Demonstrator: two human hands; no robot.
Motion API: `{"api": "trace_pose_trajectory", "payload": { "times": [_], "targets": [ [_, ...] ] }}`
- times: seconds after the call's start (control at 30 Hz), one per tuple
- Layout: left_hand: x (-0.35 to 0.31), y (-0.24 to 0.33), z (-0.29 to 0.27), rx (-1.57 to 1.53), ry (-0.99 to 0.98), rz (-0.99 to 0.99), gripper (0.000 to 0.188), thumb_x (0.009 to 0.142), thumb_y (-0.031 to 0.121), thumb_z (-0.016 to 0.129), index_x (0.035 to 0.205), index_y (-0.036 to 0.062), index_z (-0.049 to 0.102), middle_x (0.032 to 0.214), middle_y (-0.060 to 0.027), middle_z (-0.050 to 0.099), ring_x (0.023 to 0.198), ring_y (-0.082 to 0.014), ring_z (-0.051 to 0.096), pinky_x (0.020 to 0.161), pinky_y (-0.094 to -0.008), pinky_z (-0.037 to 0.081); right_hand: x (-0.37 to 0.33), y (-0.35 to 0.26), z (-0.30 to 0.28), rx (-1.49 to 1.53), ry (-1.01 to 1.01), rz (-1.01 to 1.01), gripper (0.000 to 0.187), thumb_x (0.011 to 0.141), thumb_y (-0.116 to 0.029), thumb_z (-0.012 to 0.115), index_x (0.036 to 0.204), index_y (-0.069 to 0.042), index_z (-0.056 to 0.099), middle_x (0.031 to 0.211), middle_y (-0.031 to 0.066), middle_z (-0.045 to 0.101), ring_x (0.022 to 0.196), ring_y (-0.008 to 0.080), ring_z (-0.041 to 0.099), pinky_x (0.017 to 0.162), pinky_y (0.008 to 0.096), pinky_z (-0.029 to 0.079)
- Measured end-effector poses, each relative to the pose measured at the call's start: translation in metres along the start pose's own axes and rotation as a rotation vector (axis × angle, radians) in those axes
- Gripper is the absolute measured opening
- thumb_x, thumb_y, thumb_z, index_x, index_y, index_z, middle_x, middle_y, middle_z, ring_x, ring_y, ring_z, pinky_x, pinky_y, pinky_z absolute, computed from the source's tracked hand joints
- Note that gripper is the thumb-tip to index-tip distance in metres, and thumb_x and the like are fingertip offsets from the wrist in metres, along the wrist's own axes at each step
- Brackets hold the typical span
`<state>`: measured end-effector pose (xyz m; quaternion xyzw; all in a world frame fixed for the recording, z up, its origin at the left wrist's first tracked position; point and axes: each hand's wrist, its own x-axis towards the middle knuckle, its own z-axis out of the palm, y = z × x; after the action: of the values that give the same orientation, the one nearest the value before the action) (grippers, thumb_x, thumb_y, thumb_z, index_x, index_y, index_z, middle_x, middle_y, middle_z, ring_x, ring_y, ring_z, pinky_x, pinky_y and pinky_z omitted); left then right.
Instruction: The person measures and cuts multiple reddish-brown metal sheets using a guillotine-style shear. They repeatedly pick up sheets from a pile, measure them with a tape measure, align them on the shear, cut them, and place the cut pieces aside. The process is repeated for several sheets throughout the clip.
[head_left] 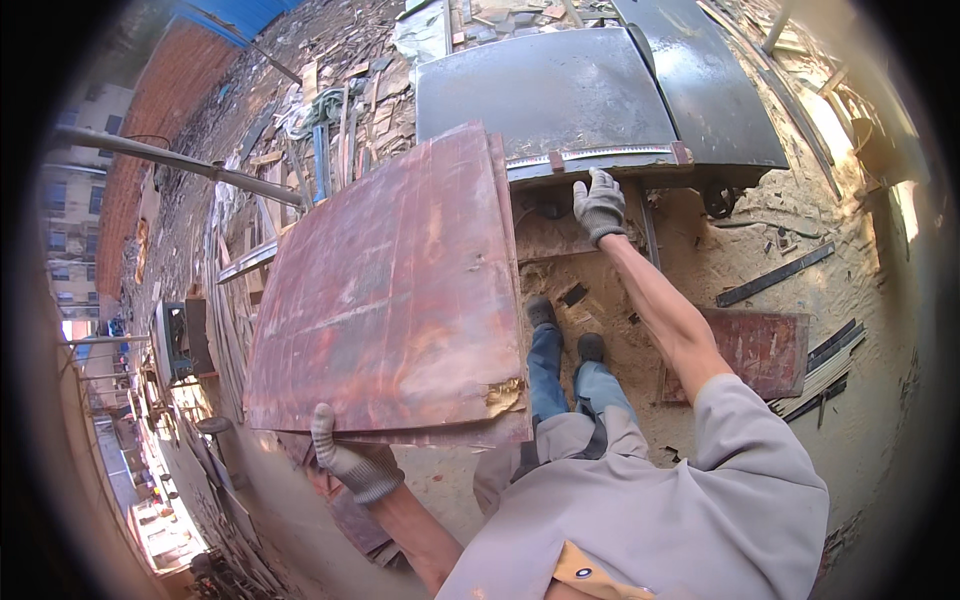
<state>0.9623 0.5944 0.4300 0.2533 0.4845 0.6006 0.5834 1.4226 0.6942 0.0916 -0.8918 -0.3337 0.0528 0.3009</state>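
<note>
A large red-brown plywood sheet point(390, 300), scuffed and chipped at its near right corner, lies in front of me on the left. Another sheet's edge shows beneath it. My left hand point(357, 468), in a grey knit glove, grips the near edge with the thumb on top; the other fingers are hidden underneath. Against the sheet's far right side stands a machine table with a dark metal top point(545, 90). A pale measuring strip point(600, 154) runs along its front edge. My right hand point(602, 207), also gloved, is at that edge with fingers stretched out, holding nothing visible; contact is unclear.
A second dark metal panel point(700, 80) adjoins the tabletop, with a wheel point(719, 198) below. A smaller red-brown board point(755, 355) and a black strip point(775, 273) lie on the sawdust-covered ground to the right. A metal pole point(180, 165) crosses at left; wood scraps spread beyond.
</note>
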Motion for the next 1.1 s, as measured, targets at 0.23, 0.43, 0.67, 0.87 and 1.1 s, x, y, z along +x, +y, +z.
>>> {"api": "trace_pose_trajectory", "payload": {
  "times": [0.23, 0.43, 0.67, 0.87, 1.1],
  "targets": [
    [0.12, -0.025, 0.048, -0.038, 0.068, -0.041, 0.048, 0.084, 0.026, 0.079, 0.123, 0.0035, 0.062, 0.118, -0.0139, 0.068, 0.106, -0.0329, 0.067, 0.094, -0.0494, 0.057, 0.138, -0.03, -0.015, -0.451, -0.45, -0.154, 0.059, 0.106, -0.05, 0.041, 0.132, -0.004, 0.067, 0.138, 0.0204, 0.065, 0.134, 0.0354, 0.057, 0.118, 0.054, 0.033],
    [0.218, -0.075, 0.126, -0.2, -0.044, -0.215, 0.028, 0.092, 0.009, 0.071, 0.118, 0.0018, 0.064, 0.113, -0.0128, 0.07, 0.106, -0.028, 0.069, 0.096, -0.0425, 0.058, 0.122, -0.013, -0.001, -0.432, -0.357, -0.262, 0.051, 0.105, -0.046, 0.043, 0.112, -0.006, 0.075, 0.115, 0.0222, 0.073, 0.114, 0.0391, 0.067, 0.1, 0.0495, 0.05],
    [0.252, -0.172, 0.213, -0.173, -0.164, -0.306, 0.008, 0.092, 0.009, 0.072, 0.099, 0.0049, 0.072, 0.096, -0.006, 0.071, 0.093, -0.0185, 0.069, 0.086, -0.032, 0.059, 0.062, 0.0, -0.078, 0.322, -0.519, 0.203, 0.064, 0.106, -0.059, 0.04, 0.121, -0.005, 0.071, 0.121, 0.0198, 0.073, 0.109, 0.0352, 0.07, 0.097, 0.0456, 0.053],
    [0.194, -0.254, 0.218, 0.023, -0.168, -0.384, 0.016, 0.093, 0.011, 0.074, 0.106, 0.0013, 0.074, 0.1, -0.0062, 0.071, 0.096, -0.0175, 0.068, 0.087, -0.0332, 0.058, 0.057, 0.001, -0.153, 0.877, -0.593, 0.374, 0.065, 0.098, -0.061, 0.061, 0.116, 0.001, 0.069, 0.102, 0.0089, 0.071, 0.083, 0.0162, 0.066, 0.074, 0.0337, 0.054],
    [0.1, -0.318, 0.162, -0.234, 0.132, -0.744, 0.027, 0.091, 0.014, 0.079, 0.115, 0.0055, 0.07, 0.118, -0.0098, 0.07, 0.112, -0.0285, 0.065, 0.1, -0.0491, 0.054, 0.007, 0.09, -0.168, 0.506, -0.497, 0.311, 0.043, 0.091, -0.028, 0.076, 0.12, 0.002, 0.07, 0.102, 0.0145, 0.074, 0.093, 0.0202, 0.07, 0.084, 0.0354, 0.055]
  ]
}}
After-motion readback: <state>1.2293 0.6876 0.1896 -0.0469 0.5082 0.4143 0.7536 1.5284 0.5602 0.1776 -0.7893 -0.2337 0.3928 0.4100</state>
